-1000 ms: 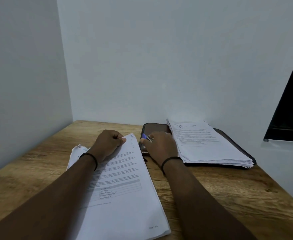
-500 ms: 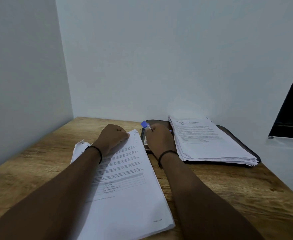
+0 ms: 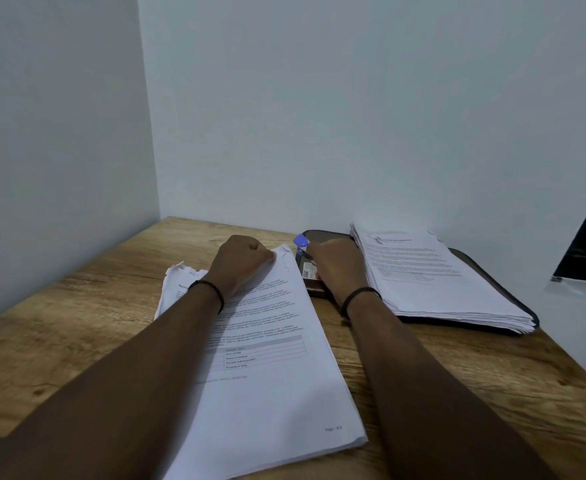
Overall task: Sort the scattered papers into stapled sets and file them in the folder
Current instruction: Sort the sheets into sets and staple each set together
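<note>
Little moved: our right hand (image 3: 336, 268) still grips stapler (image 3: 302, 245); left hand (image 3: 243, 265), fingers curled, presses papers (image 3: 267, 358)

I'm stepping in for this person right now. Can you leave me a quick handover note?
Left hand: fist pressing the top of the near white paper stack.
Right hand: gripping the blue-tipped stapler beside that stack's top corner.
Second white paper stack lies on the dark zip folder on the wooden table.
Done: papers gathered into two stacks.
Left: stapling, which I cannot confirm, and filing.
</note>
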